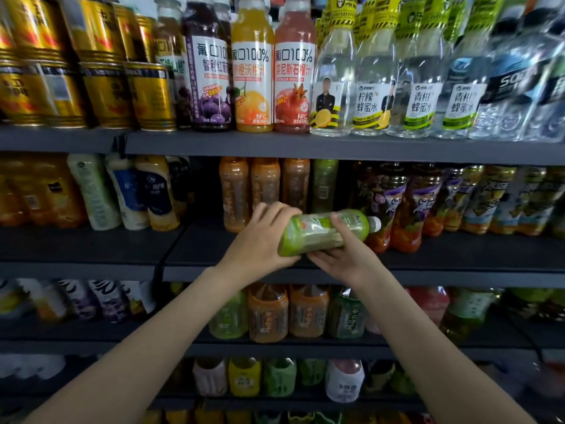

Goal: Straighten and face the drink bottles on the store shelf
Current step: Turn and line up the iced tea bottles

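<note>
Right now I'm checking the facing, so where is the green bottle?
In the head view, the green bottle lies sideways mid-frame, cap pointing right, held by both hands before the second shelf, in front of the orange bottles.

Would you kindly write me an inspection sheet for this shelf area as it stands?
Surface: dark grey metal shelf, bare at its front.
Job's things: green plastic drink bottle held sideways, white cap to the right; orange bottles upright behind.
Clutter: nothing seen.
Grippers: left hand grips the bottle's base; right hand holds it from beneath, fingers curled over.
Cables: nothing seen.
Surroundings: gold cans and juice bottles above.
</note>
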Demonstrator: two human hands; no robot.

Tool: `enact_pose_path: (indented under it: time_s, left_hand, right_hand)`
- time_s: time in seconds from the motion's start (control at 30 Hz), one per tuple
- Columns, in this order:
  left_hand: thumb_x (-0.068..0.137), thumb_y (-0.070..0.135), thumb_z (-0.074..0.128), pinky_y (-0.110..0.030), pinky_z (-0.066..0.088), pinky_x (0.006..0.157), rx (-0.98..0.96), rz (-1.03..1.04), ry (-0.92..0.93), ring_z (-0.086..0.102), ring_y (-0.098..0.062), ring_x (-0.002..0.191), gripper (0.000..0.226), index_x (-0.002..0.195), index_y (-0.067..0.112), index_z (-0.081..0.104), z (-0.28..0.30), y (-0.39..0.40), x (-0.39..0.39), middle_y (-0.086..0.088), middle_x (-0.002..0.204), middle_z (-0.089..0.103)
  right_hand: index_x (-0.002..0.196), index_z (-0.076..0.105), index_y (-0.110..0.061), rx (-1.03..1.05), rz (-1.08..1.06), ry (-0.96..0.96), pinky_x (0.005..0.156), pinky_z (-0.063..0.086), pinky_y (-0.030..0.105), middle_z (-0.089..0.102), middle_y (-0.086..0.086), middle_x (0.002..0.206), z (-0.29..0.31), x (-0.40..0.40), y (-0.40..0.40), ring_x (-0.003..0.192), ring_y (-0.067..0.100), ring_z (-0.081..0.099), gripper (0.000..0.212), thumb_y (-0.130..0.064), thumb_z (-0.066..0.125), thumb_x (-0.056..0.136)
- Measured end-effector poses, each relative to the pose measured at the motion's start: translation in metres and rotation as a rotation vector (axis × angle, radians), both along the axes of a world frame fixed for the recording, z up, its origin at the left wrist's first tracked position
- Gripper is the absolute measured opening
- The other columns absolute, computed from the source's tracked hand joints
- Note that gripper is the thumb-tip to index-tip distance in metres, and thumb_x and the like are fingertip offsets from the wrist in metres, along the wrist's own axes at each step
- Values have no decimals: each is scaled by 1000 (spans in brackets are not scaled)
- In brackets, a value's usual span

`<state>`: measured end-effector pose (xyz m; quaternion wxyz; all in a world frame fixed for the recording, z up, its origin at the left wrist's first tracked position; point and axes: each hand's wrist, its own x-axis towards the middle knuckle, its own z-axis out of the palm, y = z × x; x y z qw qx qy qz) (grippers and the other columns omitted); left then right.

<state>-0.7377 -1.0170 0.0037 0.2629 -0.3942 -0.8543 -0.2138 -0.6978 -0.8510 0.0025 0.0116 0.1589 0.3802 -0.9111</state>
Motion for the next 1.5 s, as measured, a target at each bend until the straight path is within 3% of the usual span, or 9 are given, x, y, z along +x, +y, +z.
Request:
enact_pose_path:
  time_s: [0.07,0.2,0.27,0.5,0.63,0.77,1.07,1.23,1.5]
  left_hand:
    - [75,37,75,-24,37,92,127,-37,-251,37,-8,112,67,131,19,42,5,-5,1,4,123,41]
    - [72,47,64,-25,52,86,544,-190,-1251,61,-11,107,64,128,19,49,16,-20,3,0,123,61]
    - [75,37,64,-29,55,84,662,-285,-1395,64,-15,104,51,121,17,55,13,-26,2,-4,117,66]
    - [69,20,82,-3,33,79,290,-53,-401,45,-3,105,65,121,24,44,20,-29,-1,11,116,47]
    - [68,19,82,2,29,83,240,-84,-203,38,4,107,69,125,23,43,18,-33,3,13,120,41]
    - [69,23,82,-14,33,88,212,-84,-312,40,-1,111,66,121,28,41,10,-37,-1,11,122,41]
    - [76,25,76,-24,44,92,188,-88,-560,48,-6,113,63,129,21,41,-13,-28,-11,9,120,48]
    - [74,22,78,-27,43,94,284,-75,-570,49,-10,114,67,130,17,41,-22,-15,-23,4,124,51]
    - [79,18,73,-38,41,102,454,-34,-669,49,-17,121,67,135,12,37,-16,-6,-63,-3,131,51]
  right_hand:
    - [119,48,-10,-1,-49,32,71,53,41,60,19,104,-1,0,-3,93,32,60,46,-26,71,83]
    - [117,54,-12,133,-24,192,77,56,36,65,12,113,2,3,2,101,26,65,38,-21,68,83]
    - [121,54,-11,179,32,266,79,58,34,66,10,115,6,5,5,102,24,66,46,-22,67,79]
    - [115,57,-9,132,49,207,83,57,37,65,17,115,14,10,3,104,28,64,35,-23,67,84]
    - [114,57,-11,60,13,210,82,58,35,66,16,114,10,11,-3,103,27,64,32,-21,66,85]
    - [116,56,-10,226,-20,288,84,57,35,68,12,112,10,13,-3,101,24,67,34,-16,67,84]
    - [115,53,-18,1231,-223,494,88,51,31,64,-4,110,3,4,-14,105,11,60,57,-7,83,68]
    - [124,52,-14,1241,-247,394,81,49,23,63,-2,112,3,-18,-32,105,12,57,61,-7,81,70]
    - [124,47,-7,1332,-177,210,89,52,46,61,11,115,4,-81,-55,109,29,58,54,-17,75,79]
